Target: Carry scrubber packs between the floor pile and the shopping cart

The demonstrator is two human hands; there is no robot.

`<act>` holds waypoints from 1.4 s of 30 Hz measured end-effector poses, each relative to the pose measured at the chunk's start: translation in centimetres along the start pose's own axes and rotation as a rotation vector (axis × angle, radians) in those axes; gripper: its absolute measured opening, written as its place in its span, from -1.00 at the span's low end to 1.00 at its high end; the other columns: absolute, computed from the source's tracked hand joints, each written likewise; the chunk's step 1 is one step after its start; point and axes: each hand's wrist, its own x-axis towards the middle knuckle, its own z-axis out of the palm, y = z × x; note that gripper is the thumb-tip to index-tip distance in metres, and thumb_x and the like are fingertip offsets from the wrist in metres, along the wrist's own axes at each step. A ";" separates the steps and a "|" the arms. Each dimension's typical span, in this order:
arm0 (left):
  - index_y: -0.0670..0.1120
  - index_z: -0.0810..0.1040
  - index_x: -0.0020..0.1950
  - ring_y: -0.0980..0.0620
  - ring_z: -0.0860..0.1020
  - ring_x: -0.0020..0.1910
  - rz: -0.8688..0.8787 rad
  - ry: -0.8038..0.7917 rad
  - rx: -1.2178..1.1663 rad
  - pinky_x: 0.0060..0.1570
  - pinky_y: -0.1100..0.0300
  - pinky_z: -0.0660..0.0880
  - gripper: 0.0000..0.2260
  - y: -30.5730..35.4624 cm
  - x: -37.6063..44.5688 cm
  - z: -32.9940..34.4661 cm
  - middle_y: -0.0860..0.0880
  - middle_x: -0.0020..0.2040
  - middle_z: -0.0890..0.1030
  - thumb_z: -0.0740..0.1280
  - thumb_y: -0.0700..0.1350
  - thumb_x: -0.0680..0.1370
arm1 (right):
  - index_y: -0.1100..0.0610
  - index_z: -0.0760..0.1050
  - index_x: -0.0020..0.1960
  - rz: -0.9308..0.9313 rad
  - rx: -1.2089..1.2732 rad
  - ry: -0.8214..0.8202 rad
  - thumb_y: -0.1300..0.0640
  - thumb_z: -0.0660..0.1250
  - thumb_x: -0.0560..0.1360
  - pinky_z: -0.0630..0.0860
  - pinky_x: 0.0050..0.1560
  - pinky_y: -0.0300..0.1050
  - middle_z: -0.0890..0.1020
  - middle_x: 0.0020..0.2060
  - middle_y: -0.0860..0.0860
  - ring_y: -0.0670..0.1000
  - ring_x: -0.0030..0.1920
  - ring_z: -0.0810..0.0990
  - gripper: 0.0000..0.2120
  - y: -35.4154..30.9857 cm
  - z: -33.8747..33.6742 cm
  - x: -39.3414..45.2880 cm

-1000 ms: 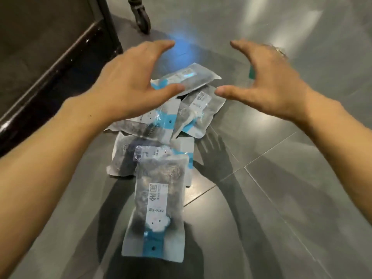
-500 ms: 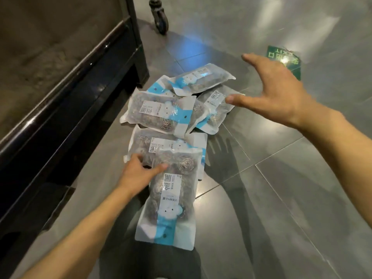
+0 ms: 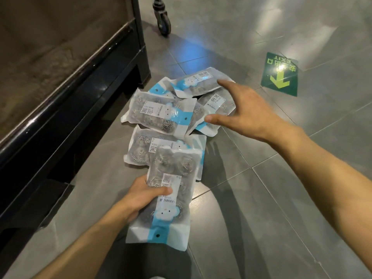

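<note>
Several clear packets of steel scourers with blue and white labels lie in a loose pile on the grey tiled floor. My left hand (image 3: 141, 200) grips the nearest packet (image 3: 167, 200) by its left edge, thumb across the label. That packet overlaps a second one (image 3: 141, 150) behind it. My right hand (image 3: 243, 111) hovers open with fingers spread above the far packets, nearest to one (image 3: 216, 106) under its thumb. A wide packet (image 3: 159, 114) lies left of it, and the farthest packet (image 3: 197, 81) is beyond my fingertips.
A black shelf unit base (image 3: 86, 109) runs along the left, its corner post close to the pile. A caster wheel (image 3: 163, 25) stands on the floor beyond. A green exit arrow sticker (image 3: 279, 75) is stuck to the tiles at the right.
My left hand has dropped from above the pile and taken hold of the nearest packet. My right hand has lowered closer over the far packets.
</note>
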 end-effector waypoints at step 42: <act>-0.16 0.60 0.25 -0.18 0.73 0.04 0.208 0.273 -0.245 0.01 -0.05 0.65 -0.51 3.1 -5.5 -10.5 -0.16 0.07 0.75 0.59 -0.25 0.33 | 0.12 0.25 0.48 0.300 0.283 -0.468 -0.25 0.63 0.26 0.53 0.25 0.11 0.55 0.31 0.07 0.16 0.27 0.55 -0.01 -8.0 18.3 3.3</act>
